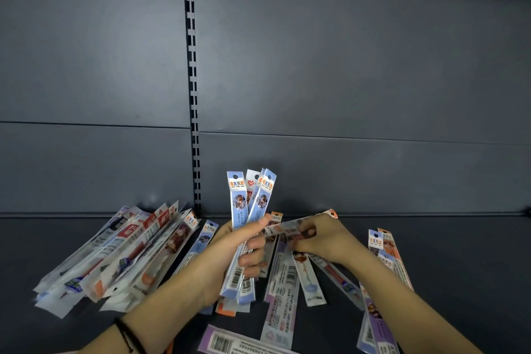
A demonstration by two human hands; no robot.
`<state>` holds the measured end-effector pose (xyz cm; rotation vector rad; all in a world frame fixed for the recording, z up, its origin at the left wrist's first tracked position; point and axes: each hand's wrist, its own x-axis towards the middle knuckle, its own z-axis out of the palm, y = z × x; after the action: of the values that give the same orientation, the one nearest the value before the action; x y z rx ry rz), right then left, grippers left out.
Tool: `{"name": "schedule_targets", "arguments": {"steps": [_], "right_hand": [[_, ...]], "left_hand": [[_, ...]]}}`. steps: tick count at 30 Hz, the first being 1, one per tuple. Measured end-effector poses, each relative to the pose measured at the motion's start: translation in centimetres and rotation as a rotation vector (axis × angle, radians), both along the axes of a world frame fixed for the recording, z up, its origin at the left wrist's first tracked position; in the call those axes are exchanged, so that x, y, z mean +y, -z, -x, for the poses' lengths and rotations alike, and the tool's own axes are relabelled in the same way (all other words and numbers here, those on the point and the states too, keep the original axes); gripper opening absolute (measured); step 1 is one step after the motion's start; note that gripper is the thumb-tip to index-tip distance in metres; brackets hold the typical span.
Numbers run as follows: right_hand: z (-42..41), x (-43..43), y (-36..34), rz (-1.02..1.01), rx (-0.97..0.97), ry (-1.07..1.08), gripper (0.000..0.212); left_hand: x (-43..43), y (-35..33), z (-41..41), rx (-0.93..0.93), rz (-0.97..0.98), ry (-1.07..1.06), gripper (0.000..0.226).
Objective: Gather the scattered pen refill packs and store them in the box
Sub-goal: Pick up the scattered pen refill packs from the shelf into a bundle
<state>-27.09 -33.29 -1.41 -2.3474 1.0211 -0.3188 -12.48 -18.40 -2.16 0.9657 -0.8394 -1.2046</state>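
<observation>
Down at the lower centre of the frame, the left grip [230, 253] is curled round a held bundle [240, 204] of pen refill packs. The thumb lies across the front and the fingers wrap the lower half. The bundle stands nearly upright, and its blue-and-white header ends with hang holes fan out above the hand, in front of the back panel [344, 66].

Just right of it, the right grip [319, 241] pinches a single pack [290, 228] between thumb and curled fingers. This pack lies almost level, and its left end reaches the left thumb, just beside the bundle.

Beneath and between both hands, the centre packs [283, 282] lie scattered flat on the dark shelf [459, 253], several face down with barcodes showing. At the lower left sits the left pile [120, 253], a thick overlapping heap slanting up to the right, with red, white and orange labels. At the lower right, beyond the right forearm, the right packs [385, 253] lie in a small cluster with blue and orange headers. A purple pack [230, 342] lies flat at the bottom edge, barcode up.

A black wristband [126, 333] circles the left wrist. A slotted upright [192, 80] runs down the back panel from the top of the frame to the shelf.
</observation>
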Motion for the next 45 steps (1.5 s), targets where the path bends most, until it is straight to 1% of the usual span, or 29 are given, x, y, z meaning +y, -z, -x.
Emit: {"name": "schedule_targets", "arguments": {"steps": [2,4,6,8,10,13,15,17,19,21,23,25,28,29,31,34,36,37,38,40,42,43,45], "right_hand": [[-0.5,0.5,0.1,-0.008,-0.045,0.004,0.015],[-0.9,0.8,0.2,-0.027,-0.087,0.014,0.01],[-1.0,1.2,0.1,-0.038,-0.113,0.013,0.017],[-1.0,1.2,0.1,-0.073,-0.156,0.015,0.027],[-0.9,1.3,-0.2,-0.116,-0.191,0.024,0.028],[-1.2,1.2,-0.6,-0.126,-0.172,0.037,0.03],[-1.2,1.4,-0.8,-0.133,-0.139,0.003,0.02],[-1.2,1.8,-1.0,-0.155,-0.105,-0.043,0.007],[-1.2,2.0,-1.0,-0.174,-0.082,-0.063,0.007],[-1.4,2.0,-1.1,-0.195,-0.071,-0.067,0.007],[-1.6,2.1,-1.3,-0.223,-0.074,-0.087,0.009],[-1.8,2.3,-1.4,-0.246,-0.11,-0.089,0.012],[-1.8,2.1,-1.6,-0.313,-0.26,-0.047,0.018],[-1.7,1.9,-1.8,-0.356,-0.328,-0.023,0.018],[-1.4,1.5,-2.5,-0.488,-0.511,0.049,0.02],[-0.9,1.1,-4.2,-0.712,-0.911,0.131,0.012],[-0.7,1.4,-5.0,-0.847,-1.09,0.152,0.006],[-0.7,1.8,-5.2,-0.89,-1.131,0.151,0.005],[-0.9,2.3,-5.4,-0.919,-1.148,0.143,0.004],[-1.7,3.5,-5.5,-0.954,-1.15,0.108,0.004],[-2.5,4.7,-5.4,-0.953,-1.139,0.059,0.004],[-2.8,5.1,-5.4,-0.923,-1.134,0.043,0.003],[-3.2,5.8,-5.2,-0.805,-1.127,0.023,0.006]], "left_hand": [[0.0,0.0,0.0,0.0,0.0,-0.007,0.08],[-0.1,0.0,0.1,0.048,-0.001,-0.004,0.073],[-0.2,0.0,0.1,0.131,0.001,0.012,0.072],[-0.2,-0.1,0.2,0.156,0.01,0.021,0.069],[-0.1,0.0,0.2,0.158,0.012,0.013,0.067],[-0.2,0.0,0.3,0.159,0.011,-0.008,0.056],[-0.1,-0.1,0.3,0.163,0.004,-0.018,0.051],[-0.2,-0.1,0.2,0.164,-0.002,-0.015,0.06],[-0.3,-0.1,0.0,0.166,-0.006,0.001,0.078],[-0.5,0.0,-0.3,0.183,-0.015,-0.004,0.086],[-0.4,-0.1,-0.4,0.208,-0.02,-0.011,0.084],[-0.4,0.0,-0.5,0.223,-0.021,-0.032,0.072],[-0.5,-0.2,-0.6,0.234,-0.023,-0.06,0.045],[-0.5,-0.3,-0.6,0.24,-0.018,-0.067,0.036],[-0.2,-0.4,-0.5,0.257,-0.012,-0.076,0.024],[0.4,-0.5,-0.3,0.294,0.001,-0.067,0.019],[0.3,-0.7,-0.1,0.281,-0.023,-0.078,0.02],[0.2,-0.8,-0.1,0.261,-0.037,-0.075,0.025],[0.2,-0.9,0.0,0.228,-0.056,-0.068,0.035],[0.5,-1.3,0.5,0.099,-0.105,-0.076,0.051],[0.8,-1.7,1.2,-0.039,-0.172,-0.11,0.046],[0.9,-1.8,1.4,-0.062,-0.174,-0.117,0.043],[1.2,-2.0,1.7,-0.02,-0.145,-0.107,0.039]]}}
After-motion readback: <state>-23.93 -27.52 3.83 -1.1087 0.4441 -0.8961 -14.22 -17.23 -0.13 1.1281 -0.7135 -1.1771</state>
